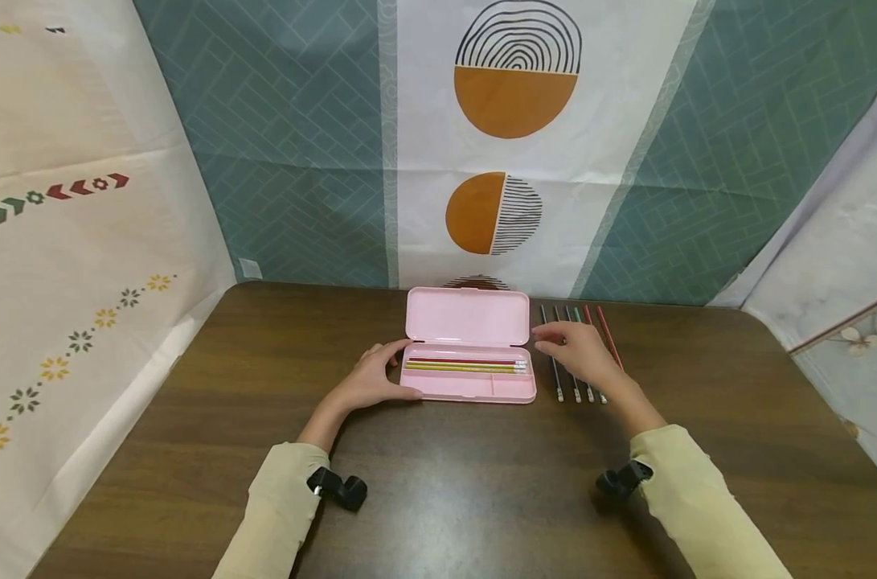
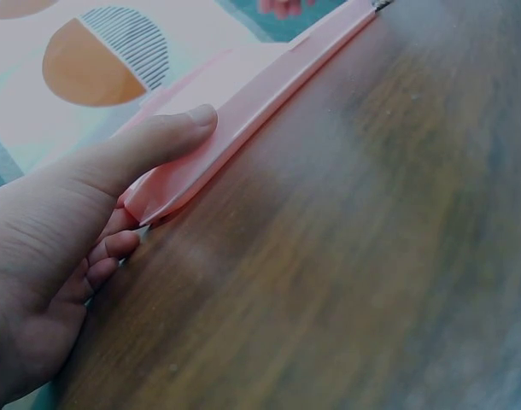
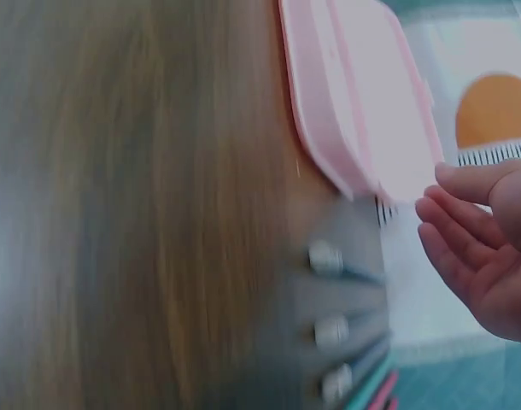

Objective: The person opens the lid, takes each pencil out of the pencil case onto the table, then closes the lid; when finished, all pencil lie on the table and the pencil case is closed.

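Observation:
A pink pencil case (image 1: 445, 388) lies with its lid (image 1: 467, 315) raised at the back of the table. Several pencils (image 1: 460, 365), red and yellow among them, lie together in its long rear compartment. My left hand (image 1: 369, 376) grips the case's left end, its thumb (image 2: 171, 141) on the front wall and the other fingers round the far corner. Just right of the case, my right hand (image 1: 584, 351) hovers over a row of loose pencils (image 1: 557, 378). In the right wrist view, that hand's fingers (image 3: 448, 226) are loosely bent with nothing visible between them.
The loose row includes dark, green and red pencils (image 1: 609, 335), with white eraser ends (image 3: 325, 256) towards me. Patterned cloth (image 1: 308, 161) hangs behind the brown wooden table (image 1: 438, 490). More cloth covers both sides.

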`<state>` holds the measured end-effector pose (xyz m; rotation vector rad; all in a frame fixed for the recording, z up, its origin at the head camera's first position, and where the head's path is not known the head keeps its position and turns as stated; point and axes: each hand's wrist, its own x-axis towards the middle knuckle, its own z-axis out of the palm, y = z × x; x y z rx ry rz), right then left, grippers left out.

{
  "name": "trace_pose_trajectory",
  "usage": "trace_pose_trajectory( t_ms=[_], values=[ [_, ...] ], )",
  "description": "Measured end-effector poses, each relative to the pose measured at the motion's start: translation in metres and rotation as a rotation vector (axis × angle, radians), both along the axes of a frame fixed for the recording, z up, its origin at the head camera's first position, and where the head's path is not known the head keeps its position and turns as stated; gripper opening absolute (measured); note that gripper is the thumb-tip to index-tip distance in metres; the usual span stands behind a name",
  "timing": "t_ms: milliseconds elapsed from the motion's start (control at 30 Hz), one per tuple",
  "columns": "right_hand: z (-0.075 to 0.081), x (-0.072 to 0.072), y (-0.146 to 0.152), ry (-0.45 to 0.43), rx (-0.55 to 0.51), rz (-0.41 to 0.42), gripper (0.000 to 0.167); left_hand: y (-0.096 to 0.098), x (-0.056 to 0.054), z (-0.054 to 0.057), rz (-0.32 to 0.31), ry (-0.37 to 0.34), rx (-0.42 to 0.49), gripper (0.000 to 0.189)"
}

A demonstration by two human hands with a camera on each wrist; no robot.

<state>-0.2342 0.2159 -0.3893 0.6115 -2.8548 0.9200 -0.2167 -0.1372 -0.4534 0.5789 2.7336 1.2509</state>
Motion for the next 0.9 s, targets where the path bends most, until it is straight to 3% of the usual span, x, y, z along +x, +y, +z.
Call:
trace_pose_trajectory(
  t_ms=[300,600,900],
  values=[
    [-0.01,-0.004,-0.051,-0.106,-0.014,0.096,0.021,0.001,-0.002,-0.001,0.006,0.013,-0.015,0.092],
    [-0.027,-0.004,-0.073,-0.138,-0.013,0.105,0.02,0.001,-0.003,-0.002,0.0,0.002,0.004,0.09],
    [-0.031,-0.003,-0.087,-0.105,0.053,0.125,0.018,-0.001,-0.001,-0.002,0.003,0.001,0.0,0.09]
  ],
)
